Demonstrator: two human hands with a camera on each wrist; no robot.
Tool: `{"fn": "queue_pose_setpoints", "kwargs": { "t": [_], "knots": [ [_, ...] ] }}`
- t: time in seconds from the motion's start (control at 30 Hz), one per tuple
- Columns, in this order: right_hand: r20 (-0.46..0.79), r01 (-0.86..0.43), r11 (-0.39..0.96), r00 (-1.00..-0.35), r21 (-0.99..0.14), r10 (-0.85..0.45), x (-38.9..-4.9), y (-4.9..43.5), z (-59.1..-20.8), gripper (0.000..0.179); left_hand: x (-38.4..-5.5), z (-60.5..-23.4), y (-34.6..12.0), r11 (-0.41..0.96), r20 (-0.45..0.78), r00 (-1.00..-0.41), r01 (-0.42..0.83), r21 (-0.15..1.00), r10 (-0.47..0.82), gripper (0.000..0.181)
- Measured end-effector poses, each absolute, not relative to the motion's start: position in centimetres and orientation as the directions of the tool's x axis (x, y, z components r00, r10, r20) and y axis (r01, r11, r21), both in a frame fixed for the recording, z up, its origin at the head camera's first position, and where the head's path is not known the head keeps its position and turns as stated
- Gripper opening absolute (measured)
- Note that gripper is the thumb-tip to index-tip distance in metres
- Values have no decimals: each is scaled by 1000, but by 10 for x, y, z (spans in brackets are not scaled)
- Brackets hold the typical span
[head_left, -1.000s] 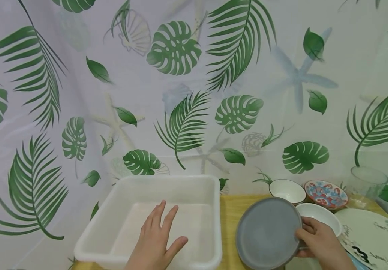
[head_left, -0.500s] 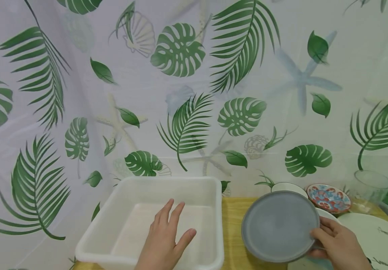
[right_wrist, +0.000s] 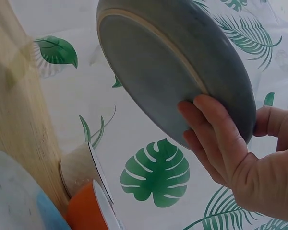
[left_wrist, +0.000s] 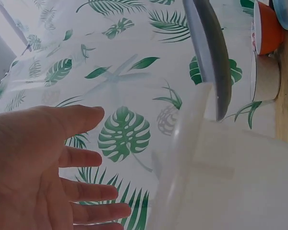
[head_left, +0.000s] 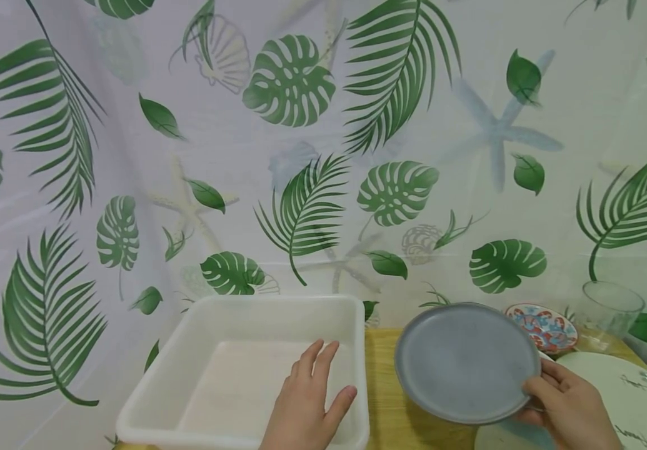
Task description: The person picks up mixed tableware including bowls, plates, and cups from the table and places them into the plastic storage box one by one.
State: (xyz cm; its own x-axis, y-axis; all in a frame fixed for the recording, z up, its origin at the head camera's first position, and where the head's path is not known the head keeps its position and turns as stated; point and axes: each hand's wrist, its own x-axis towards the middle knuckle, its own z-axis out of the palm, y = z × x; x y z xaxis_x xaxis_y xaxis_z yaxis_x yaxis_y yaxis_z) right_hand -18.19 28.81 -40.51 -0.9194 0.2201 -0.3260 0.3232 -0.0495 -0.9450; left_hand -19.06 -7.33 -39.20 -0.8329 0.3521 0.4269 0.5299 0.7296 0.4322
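A round grey plate is held up over the table by my right hand, thumb on its upper face at the right rim. From below, the right wrist view shows the fingers of that hand spread under the plate's base. My left hand hovers over the right part of a white plastic basin, palm down with nothing in it. In the left wrist view its fingers are straight and apart, beside the basin's wall.
Right of the basin is a wooden table. Beyond the grey plate stand a red-and-blue patterned bowl and a clear glass. A large pale plate lies at the right. A leaf-print curtain hangs behind everything.
My right hand has raised the grey plate and tilted it flatter, so it now covers the white bowls behind. My left hand has shifted right over the basin.
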Motion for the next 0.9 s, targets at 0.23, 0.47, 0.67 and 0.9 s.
{"fn": "queue_pose_setpoints", "kwargs": {
  "t": [0.23,0.47,0.67,0.9],
  "knots": [
    [-310,295,-97,-926,-950,215,-178,287,-402,77,-187,-395,-59,708,475,-813,551,442,336,57],
    [-261,230,-175,-948,-957,183,-172,282,-405,59,-186,-401,-54,671,602,-738,615,414,305,58],
    [-176,136,-265,-975,-955,133,-168,279,-416,38,-187,-402,-52,666,619,-730,618,417,290,58],
    [-80,49,-321,-993,-946,84,-166,273,-419,47,-185,-398,-52,622,476,-826,549,558,302,64]
  ]
}}
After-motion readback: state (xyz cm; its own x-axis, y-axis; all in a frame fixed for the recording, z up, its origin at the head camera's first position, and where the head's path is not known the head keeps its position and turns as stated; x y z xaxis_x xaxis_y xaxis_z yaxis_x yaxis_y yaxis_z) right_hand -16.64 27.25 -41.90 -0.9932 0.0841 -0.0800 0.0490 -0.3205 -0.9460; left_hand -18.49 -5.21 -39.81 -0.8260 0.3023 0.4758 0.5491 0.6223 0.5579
